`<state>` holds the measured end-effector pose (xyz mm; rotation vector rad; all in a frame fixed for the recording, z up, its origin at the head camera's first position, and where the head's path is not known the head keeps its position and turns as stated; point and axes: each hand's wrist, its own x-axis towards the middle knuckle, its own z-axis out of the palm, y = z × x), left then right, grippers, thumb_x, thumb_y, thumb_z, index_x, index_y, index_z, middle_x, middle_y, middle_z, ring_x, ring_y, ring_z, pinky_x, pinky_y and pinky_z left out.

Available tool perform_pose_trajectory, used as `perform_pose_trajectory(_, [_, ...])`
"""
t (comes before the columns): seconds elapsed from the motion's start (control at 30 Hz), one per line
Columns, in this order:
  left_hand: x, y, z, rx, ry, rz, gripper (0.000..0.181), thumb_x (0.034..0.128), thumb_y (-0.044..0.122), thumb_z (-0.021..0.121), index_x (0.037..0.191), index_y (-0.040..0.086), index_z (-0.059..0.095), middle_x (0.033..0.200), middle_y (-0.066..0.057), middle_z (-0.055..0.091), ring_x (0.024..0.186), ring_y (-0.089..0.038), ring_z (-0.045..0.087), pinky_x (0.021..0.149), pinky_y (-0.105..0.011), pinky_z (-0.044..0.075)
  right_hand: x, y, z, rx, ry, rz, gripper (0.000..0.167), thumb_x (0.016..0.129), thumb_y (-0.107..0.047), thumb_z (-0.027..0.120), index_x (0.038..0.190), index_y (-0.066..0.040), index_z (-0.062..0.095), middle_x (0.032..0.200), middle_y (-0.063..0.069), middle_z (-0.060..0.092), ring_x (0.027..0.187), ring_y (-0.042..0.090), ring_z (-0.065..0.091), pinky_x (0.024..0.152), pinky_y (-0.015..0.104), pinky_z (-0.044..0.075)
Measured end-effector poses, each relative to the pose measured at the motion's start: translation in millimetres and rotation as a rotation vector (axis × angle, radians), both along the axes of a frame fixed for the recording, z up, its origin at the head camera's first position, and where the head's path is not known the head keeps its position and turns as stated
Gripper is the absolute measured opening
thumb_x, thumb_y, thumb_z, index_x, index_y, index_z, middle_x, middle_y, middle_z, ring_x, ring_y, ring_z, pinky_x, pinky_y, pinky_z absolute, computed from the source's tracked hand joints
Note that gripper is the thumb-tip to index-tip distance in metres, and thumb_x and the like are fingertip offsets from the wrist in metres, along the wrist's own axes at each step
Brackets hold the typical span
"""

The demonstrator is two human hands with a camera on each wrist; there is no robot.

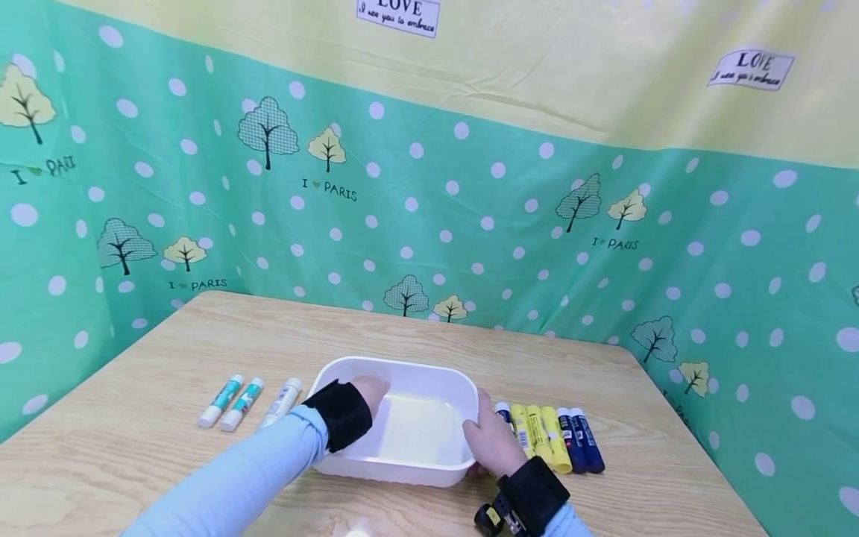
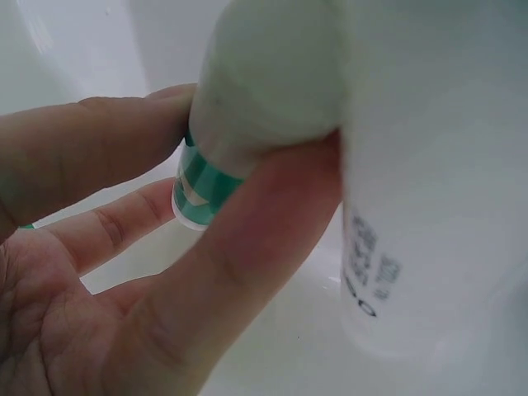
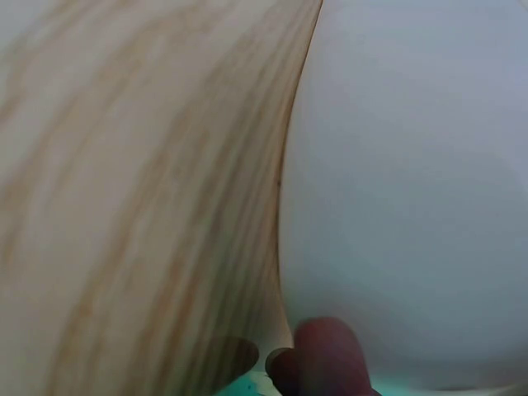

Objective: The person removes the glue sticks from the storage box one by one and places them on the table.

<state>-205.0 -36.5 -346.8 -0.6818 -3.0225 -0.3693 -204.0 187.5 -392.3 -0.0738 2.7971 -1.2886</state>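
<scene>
A white plastic basin (image 1: 382,470) stands on the wooden table. My left hand (image 1: 371,389) reaches over its left side into it. In the left wrist view, the thumb and a finger of that hand pinch a white glue stick (image 2: 206,186) with a green label. Close beside it, a larger-looking white cylinder (image 2: 437,181) with dark print fills the right of that view; whether it touches the hand I cannot tell. My right hand (image 1: 493,438) grips the basin's right rim, and one fingertip (image 3: 330,359) shows against the outer wall in the right wrist view.
Left of the basin lie two green-and-white glue sticks (image 1: 231,403) and a mostly white one (image 1: 283,399). Right of it, several yellow glue sticks (image 1: 537,431) and dark blue ones (image 1: 587,440) lie in a row. A patterned curtain (image 1: 429,186) hangs behind the table.
</scene>
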Motion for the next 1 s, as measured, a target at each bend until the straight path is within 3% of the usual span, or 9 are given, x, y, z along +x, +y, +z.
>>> perform_pose_trajectory(0.63, [-3.9,3.2,-2.7,-0.018,-0.027,0.019,0.032,0.0856,0.007,0.038,0.115,0.004,0.049,0.115,-0.011,0.053,0.113,-0.025,0.045,0.098,-0.044,0.030,0.0,1,0.7,0.010,0.005,0.019,0.059,0.086,-0.013,0.034,0.138,-0.010,0.005,0.080,0.015,0.058,0.040,0.019,0.050,0.035,0.027,0.040])
perform_pose_trajectory(0.9, [-15.5,5.8,-4.1,0.067,-0.138,0.015,0.047,0.0682,-0.003,0.054,0.115,0.004,0.052,0.113,-0.009,0.056,0.112,-0.024,0.047,0.096,-0.039,0.032,-0.9,0,-1.6,0.004,0.016,0.026,0.058,0.086,-0.012,0.033,0.137,-0.008,0.006,0.081,0.016,0.058,0.039,0.018,0.050,0.034,0.028,0.040])
perform_pose_trajectory(1.0, [-23.6,7.3,-3.1,0.040,-0.122,-0.007,0.045,0.0661,-0.001,0.059,0.111,0.004,0.054,0.102,-0.007,0.060,0.098,-0.021,0.053,0.090,-0.036,0.037,-1.0,1,-1.9,0.003,0.015,0.022,0.058,0.086,-0.012,0.033,0.137,-0.008,0.006,0.080,0.016,0.058,0.038,0.018,0.050,0.034,0.028,0.040])
